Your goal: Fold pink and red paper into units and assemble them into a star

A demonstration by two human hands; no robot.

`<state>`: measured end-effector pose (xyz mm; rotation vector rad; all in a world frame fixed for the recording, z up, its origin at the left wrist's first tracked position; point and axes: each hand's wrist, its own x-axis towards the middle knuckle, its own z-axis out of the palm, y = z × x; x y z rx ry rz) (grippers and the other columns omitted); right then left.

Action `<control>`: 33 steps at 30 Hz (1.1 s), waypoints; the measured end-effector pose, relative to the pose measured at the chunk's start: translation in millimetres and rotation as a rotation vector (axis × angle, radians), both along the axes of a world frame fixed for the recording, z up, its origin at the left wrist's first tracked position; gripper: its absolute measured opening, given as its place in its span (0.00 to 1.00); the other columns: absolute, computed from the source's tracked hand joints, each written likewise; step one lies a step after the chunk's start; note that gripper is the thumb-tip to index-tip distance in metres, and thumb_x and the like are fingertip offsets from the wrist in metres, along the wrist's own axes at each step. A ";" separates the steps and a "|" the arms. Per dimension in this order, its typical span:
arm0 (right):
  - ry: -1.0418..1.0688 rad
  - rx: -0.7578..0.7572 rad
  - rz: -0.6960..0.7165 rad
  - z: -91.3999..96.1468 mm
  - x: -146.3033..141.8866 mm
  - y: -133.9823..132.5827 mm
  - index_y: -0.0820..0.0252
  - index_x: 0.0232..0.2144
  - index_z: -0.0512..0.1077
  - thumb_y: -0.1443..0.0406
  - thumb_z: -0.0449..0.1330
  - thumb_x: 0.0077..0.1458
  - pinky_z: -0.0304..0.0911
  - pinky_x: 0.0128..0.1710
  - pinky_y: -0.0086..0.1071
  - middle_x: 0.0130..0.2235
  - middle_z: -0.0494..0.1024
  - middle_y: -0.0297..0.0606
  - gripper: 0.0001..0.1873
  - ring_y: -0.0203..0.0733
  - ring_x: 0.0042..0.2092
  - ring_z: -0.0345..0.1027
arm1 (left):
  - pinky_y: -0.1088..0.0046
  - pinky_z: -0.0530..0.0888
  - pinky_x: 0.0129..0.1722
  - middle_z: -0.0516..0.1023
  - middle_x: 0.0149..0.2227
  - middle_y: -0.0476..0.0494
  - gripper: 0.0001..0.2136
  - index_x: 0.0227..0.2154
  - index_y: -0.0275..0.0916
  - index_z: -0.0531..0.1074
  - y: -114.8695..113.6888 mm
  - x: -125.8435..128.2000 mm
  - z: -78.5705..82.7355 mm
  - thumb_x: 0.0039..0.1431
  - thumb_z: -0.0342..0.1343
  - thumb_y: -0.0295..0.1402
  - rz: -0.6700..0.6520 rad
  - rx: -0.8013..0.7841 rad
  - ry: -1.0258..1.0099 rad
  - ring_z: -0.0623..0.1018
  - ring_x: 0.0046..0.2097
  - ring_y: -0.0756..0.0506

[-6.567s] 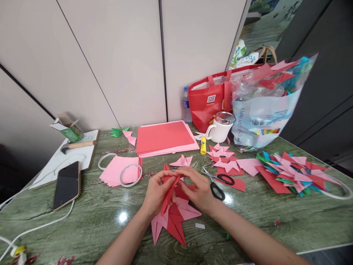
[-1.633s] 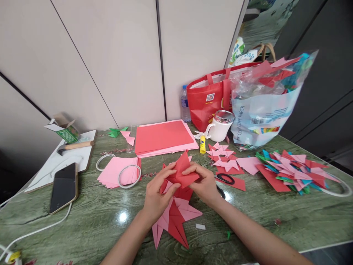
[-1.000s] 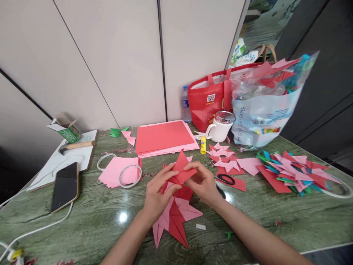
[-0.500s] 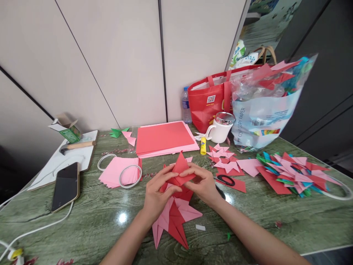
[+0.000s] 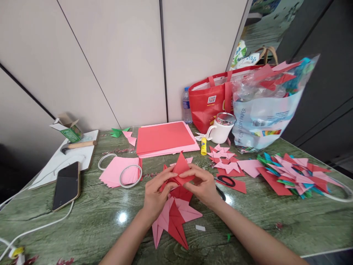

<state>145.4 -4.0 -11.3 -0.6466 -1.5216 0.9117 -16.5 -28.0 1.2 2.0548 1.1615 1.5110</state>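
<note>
Red folded paper sat above pink-and-red star on worktop, pinched between fingertips of left hand and right hand. Uneven pressure could have skewed creases; dipping wrists, crumpled star. Underside hidden; paper perhaps touched star.

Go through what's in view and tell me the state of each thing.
Red paper: folded, held between left hand and right hand
Pink-and-red star: folded, partly hidden
Phone: face up, screen dark
Green box: flaps open
White mug: lidded
Bottle: capped, upright
Scissors: partly hidden, open or shut unclear
Plastic bag: upright, stuffed
</note>
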 end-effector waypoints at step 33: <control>-0.087 0.076 0.022 9.6 -1.9 -4.4 0.56 0.29 0.75 0.65 0.63 0.49 0.63 0.35 0.33 0.33 0.76 0.37 0.02 0.39 0.35 0.69 | 0.70 0.72 0.46 0.81 0.32 0.46 0.08 0.26 0.40 0.73 -0.8 0.7 5.3 0.57 0.52 0.25 0.030 -0.008 -0.004 0.77 0.45 0.44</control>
